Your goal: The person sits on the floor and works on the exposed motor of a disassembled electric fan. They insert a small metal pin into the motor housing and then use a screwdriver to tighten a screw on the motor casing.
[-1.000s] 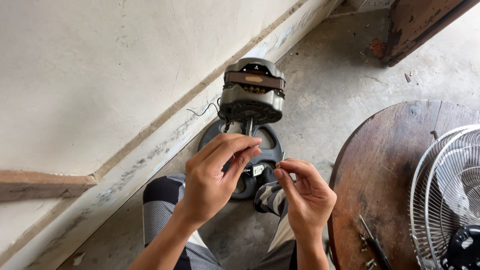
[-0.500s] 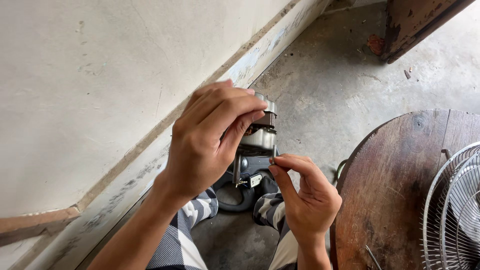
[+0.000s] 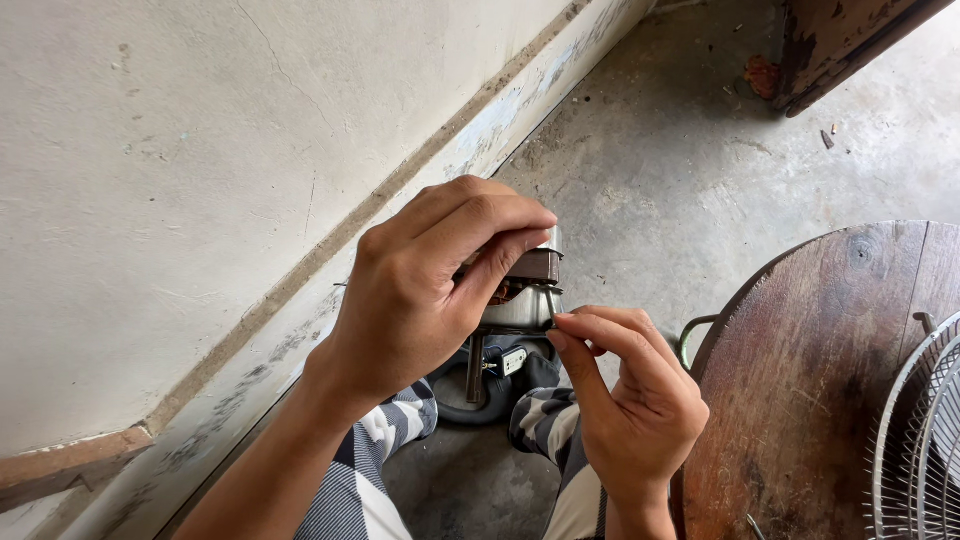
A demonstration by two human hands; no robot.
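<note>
Motor held mid-frame, small part at its edge.
Left hand (image 3: 430, 290) wraps motor (image 3: 525, 290) above the floor (image 3: 680, 170); right hand (image 3: 625, 390) pinches a thin pin (image 3: 550, 303). Loose pinch: pin may drop between the knees.

motor (image 3: 520, 290) betw. hands, table (image 3: 800, 400) right, wall (image 3: 200, 150) left

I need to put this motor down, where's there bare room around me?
Bare concrete floor between wall and round wooden table. The tabletop's left part is bare; its right edge holds the fan grille. Crowded below the motor.
</note>
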